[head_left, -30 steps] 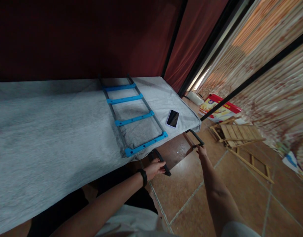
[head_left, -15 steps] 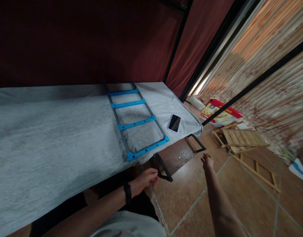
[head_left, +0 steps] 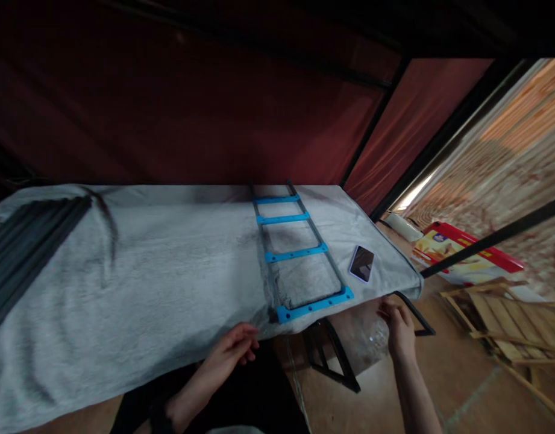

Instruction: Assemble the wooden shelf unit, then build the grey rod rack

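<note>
A grey cloth [head_left: 146, 277] covers a long table. On it lies a ladder-like frame [head_left: 299, 259] of dark rails and blue crossbars, with a phone [head_left: 362, 263] to its right. My left hand [head_left: 232, 351] hovers at the cloth's near edge, just left of the frame's end, fingers loosely bent and apart, holding nothing. My right hand [head_left: 398, 325] is below the table's right corner, fingers curled beside a translucent plastic sheet [head_left: 365, 337]; what it grips is unclear. A black metal bracket [head_left: 334, 358] stands on the floor between my hands, and another black bracket [head_left: 417, 313] lies beside my right hand.
A bundle of black rods [head_left: 28, 241] lies on the cloth at far left. A dark red curtain [head_left: 214, 120] hangs behind the table. On the tiled floor at right are a red and yellow box [head_left: 462, 256] and a wooden slatted frame [head_left: 516, 319].
The view swung left and up, revealing the black rods. My left hand let go of the black bracket and drew back to the cloth's edge. My right hand moved up beside the plastic sheet.
</note>
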Motion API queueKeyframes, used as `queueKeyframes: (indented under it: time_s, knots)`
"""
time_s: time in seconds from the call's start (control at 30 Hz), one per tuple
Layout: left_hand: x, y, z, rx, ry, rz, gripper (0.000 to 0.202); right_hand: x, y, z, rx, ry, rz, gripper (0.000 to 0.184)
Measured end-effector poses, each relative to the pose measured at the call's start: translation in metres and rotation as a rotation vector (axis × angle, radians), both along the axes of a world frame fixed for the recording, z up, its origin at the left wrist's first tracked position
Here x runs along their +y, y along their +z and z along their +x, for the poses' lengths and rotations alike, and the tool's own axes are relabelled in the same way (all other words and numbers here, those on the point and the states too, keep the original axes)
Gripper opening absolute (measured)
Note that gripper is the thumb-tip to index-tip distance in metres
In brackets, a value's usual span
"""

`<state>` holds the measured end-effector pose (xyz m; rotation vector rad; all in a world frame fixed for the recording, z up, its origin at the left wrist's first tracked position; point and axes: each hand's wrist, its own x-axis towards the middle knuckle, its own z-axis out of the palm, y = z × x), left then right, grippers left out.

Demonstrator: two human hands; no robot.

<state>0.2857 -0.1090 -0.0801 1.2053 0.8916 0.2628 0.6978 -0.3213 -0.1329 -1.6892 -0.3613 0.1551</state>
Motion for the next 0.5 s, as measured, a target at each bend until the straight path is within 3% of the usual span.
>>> queueKeyframes:
  time_s: [0.13,0.23,0.37,0.5]
  knots:
    - [0.018,0.012,-0.024,0.027,0.175,0.002,0.042,0.087,0.012,-0.015,-0.275,0.225,-0.308,0.034]
    - [0.027,0.002,-0.042,0.041,0.27,-0.018,0.043,0.137,0.011,-0.018,-0.597,0.244,-0.657,0.039]
    - [0.037,-0.028,-0.066,0.036,0.342,-0.08,0.051,0.173,0.0,-0.019,-0.816,0.229,-1.095,0.034]
    - [0.042,-0.051,-0.084,-0.025,0.402,-0.102,0.052,0.184,-0.009,-0.015,-0.875,0.252,-1.231,0.029]
